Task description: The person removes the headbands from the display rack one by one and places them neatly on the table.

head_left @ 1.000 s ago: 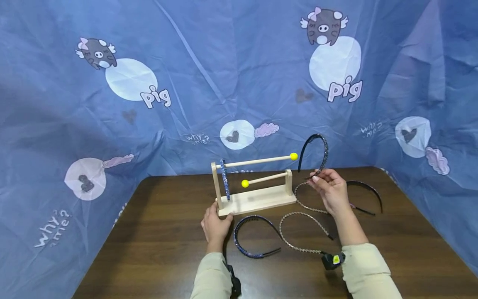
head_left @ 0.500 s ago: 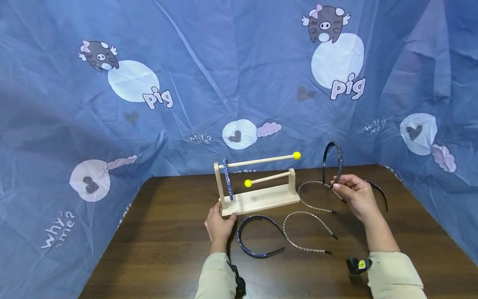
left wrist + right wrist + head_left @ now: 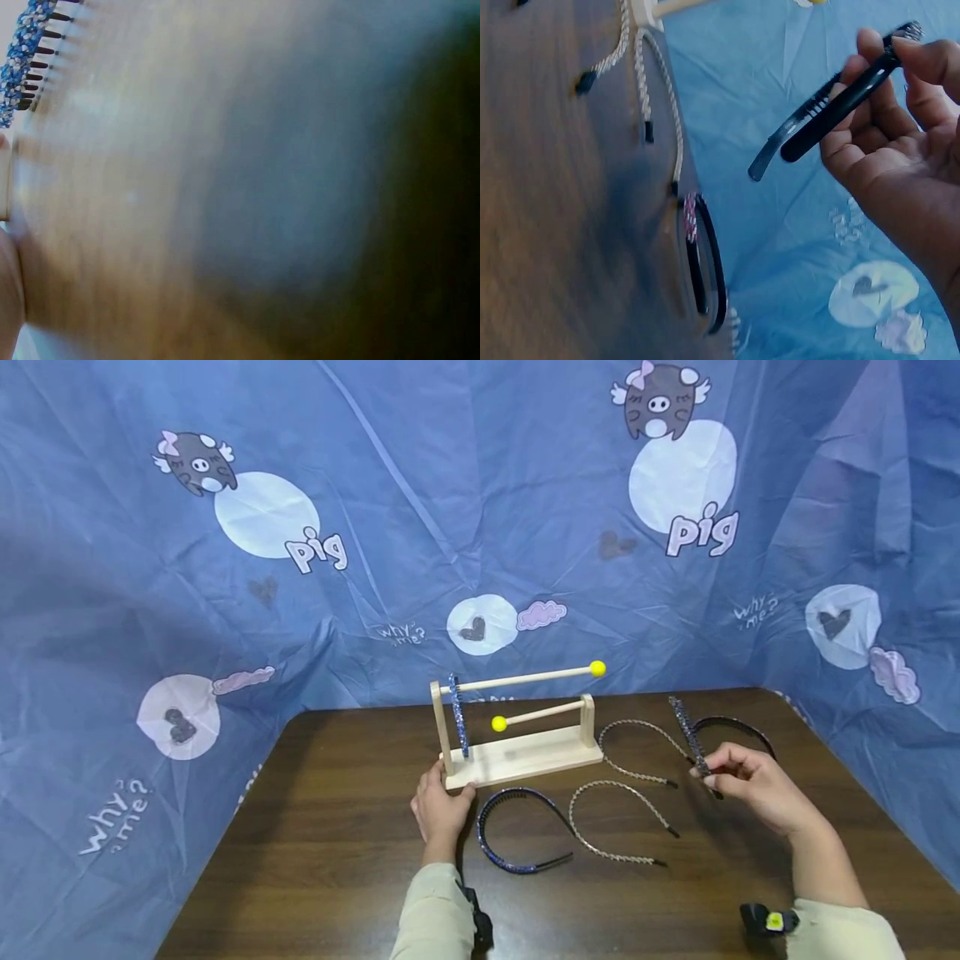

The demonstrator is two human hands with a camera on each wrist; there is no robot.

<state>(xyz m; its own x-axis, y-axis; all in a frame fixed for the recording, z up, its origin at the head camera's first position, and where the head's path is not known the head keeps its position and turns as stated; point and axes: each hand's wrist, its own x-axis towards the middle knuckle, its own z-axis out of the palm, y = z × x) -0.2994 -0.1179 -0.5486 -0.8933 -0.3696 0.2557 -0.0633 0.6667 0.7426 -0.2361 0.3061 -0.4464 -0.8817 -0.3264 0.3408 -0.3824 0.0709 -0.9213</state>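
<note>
My left hand (image 3: 441, 810) holds the left end of a wooden stand's base (image 3: 525, 758), thumb at the front edge. A blue glitter headband (image 3: 459, 718) hangs at the inner end of the stand's upper rod (image 3: 525, 680); in the left wrist view its comb teeth show. Over the table's right side, my right hand (image 3: 757, 785) pinches a black glitter headband (image 3: 686, 725) near one end, between thumb and fingers. That headband appears nearly edge-on in the head view. Behind it lies a black headband (image 3: 738, 722), partly hidden, with a pink section (image 3: 691, 217) visible in the right wrist view.
On the table (image 3: 337, 843) lie another blue glitter headband (image 3: 482, 833) and a braided headband (image 3: 572, 818) in front of the stand. A second braided headband (image 3: 630, 773) lies right of it. Yellow balls cap the upper rod and the lower rod (image 3: 543, 713). Blue cloth (image 3: 405, 527) hangs behind.
My right hand has moved right, away from the stand, and lower with the black glitter headband, which has turned from a visible arch to nearly edge-on. My left hand keeps its hold.
</note>
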